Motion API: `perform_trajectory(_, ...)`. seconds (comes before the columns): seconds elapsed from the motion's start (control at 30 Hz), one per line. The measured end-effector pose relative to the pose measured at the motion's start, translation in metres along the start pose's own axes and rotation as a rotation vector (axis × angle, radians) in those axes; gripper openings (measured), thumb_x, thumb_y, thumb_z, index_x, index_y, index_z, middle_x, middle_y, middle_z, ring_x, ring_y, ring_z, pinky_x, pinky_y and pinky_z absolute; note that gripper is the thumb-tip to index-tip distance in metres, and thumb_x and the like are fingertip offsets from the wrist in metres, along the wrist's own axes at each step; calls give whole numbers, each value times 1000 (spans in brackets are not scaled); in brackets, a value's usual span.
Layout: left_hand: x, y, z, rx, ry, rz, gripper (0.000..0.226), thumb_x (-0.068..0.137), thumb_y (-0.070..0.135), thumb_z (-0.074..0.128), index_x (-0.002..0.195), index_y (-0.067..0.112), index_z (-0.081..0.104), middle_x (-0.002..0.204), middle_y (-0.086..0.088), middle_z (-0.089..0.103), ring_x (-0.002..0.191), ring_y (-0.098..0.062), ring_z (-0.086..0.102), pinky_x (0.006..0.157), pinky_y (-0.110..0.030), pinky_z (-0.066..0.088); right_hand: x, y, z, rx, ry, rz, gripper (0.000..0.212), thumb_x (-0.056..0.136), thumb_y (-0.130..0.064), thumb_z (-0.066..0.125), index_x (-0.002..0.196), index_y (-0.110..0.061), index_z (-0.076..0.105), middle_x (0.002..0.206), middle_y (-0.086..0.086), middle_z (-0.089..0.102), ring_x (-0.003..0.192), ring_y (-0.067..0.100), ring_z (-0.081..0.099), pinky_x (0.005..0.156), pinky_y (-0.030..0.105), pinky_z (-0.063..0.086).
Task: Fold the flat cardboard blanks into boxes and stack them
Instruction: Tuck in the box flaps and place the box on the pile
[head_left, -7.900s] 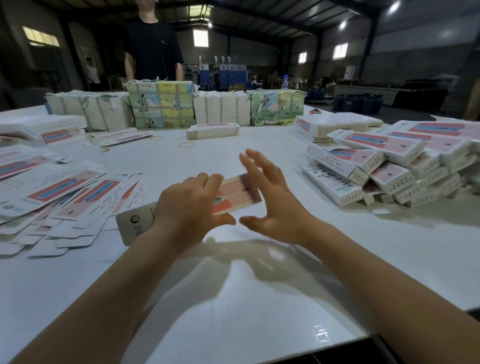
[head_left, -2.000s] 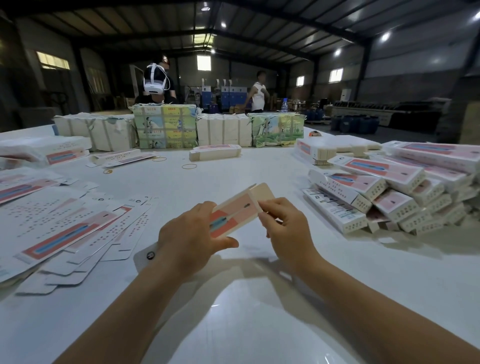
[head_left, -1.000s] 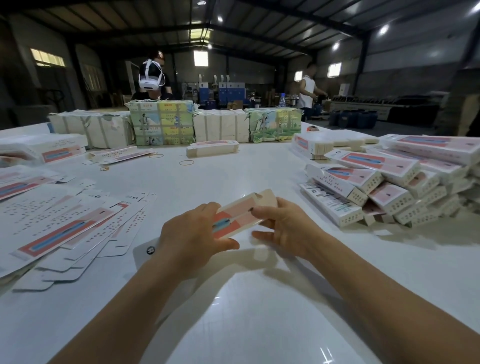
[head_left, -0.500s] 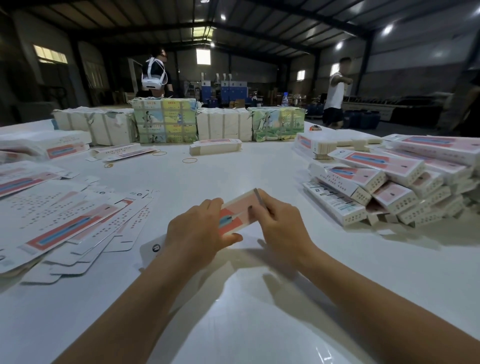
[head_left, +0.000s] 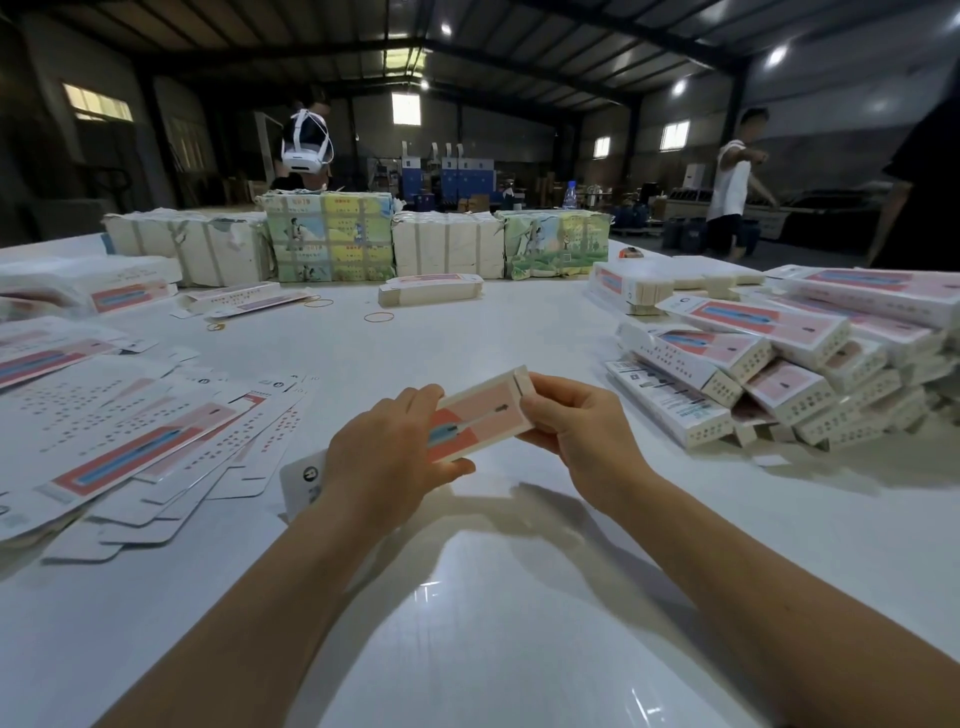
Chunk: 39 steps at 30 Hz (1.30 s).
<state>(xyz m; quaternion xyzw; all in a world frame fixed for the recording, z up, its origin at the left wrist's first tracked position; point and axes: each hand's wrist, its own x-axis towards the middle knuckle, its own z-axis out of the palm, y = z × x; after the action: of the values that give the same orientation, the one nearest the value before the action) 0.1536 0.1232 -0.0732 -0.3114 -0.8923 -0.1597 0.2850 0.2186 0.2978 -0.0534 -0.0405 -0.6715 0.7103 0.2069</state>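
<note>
- Head view: both hands hold one partly folded box (head_left: 480, 413) just above the white counter (head_left: 493, 597), centre of frame.
- Left hand (head_left: 387, 462): grip wrapped round the near end of the box, thumb underneath, fingers over the top.
- Right hand (head_left: 576, 434): grip curled on the far end, fingertips at the end flap.
- The box is tilted, far end higher, pink printed face up.
- Flat blanks (head_left: 119, 441) lie fanned in an overlapping heap on the counter to the left, near the left hand.
- Finished boxes (head_left: 769, 364) are piled on the right, well apart from the hands.
- Wrapped bundles (head_left: 332, 236) stand in a row along the far edge; rubber bands (head_left: 378, 316) lie in front of them.
</note>
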Motion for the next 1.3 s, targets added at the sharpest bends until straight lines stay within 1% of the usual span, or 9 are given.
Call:
perform_trajectory(0.2,-1,5,-7,101,27,68,74,64,57,77,119,12,58,96,-5,68,72,-24,64,58,-33,52,-3,-3,2,3,-16,9,51,90,6,49,69,-31,77,83,-3,75,82,14,71,72,23,57)
perform_trajectory(0.3,1,8,-9,205,108,163,75,47,50,88,102,3,66,79,-8,68,58,-28,62,48,-33,49,-4,-2,0,-159,32,-30,59,88,4,49,61,-42,73,76,-10,74,79,18,67,81,30,56)
perform_trajectory(0.37,1,10,-7,226,108,173,76,46,50,88,101,3,66,78,-9,68,58,-28,62,48,-33,49,-4,-3,-3,-327,66,-96,57,88,-1,51,61,-47,71,75,-10,71,77,20,61,77,27,52)
perform_trajectory(0.47,-2,12,-4,182,29,102,76,58,54,82,113,6,62,89,-7,68,68,-26,64,53,-34,51,-6,-2,-2,-544,115,-223,32,93,-11,51,86,-30,76,82,3,57,77,15,54,65,11,41)
perform_trajectory(0.57,-3,8,-2,115,16,44,74,67,58,73,123,13,55,101,-3,66,80,-23,63,61,-34,52,-8,0,1,-744,113,-375,25,94,-10,48,92,-8,74,79,7,53,72,16,51,60,13,37)
perform_trajectory(0.77,-2,6,-1,97,9,35,73,69,61,70,124,15,53,103,-1,65,80,-20,62,59,-29,48,-11,0,4,-966,102,-506,22,95,-13,46,94,-8,67,80,0,46,65,13,45,56,15,32)
perform_trajectory(1.1,0,15,0,150,-23,-35,67,75,68,58,123,22,45,108,5,60,85,-16,59,60,-24,38,-13,0,8,-900,198,-564,17,86,-1,58,91,-7,73,74,-1,47,64,16,45,57,14,33)
perform_trajectory(1.2,0,13,-5,97,-35,-65,67,75,68,58,123,24,45,110,5,60,80,-13,57,58,-22,38,-10,0,6,-743,204,-514,21,89,-6,59,106,-8,71,83,1,58,72,15,54,64,11,41)
perform_trajectory(1.3,1,8,-12,101,-71,-80,60,74,69,57,113,26,45,105,7,60,72,-13,47,58,-26,37,-5,-1,0,-535,154,-339,35,89,-7,58,124,-8,61,98,2,67,85,12,59,82,23,50)
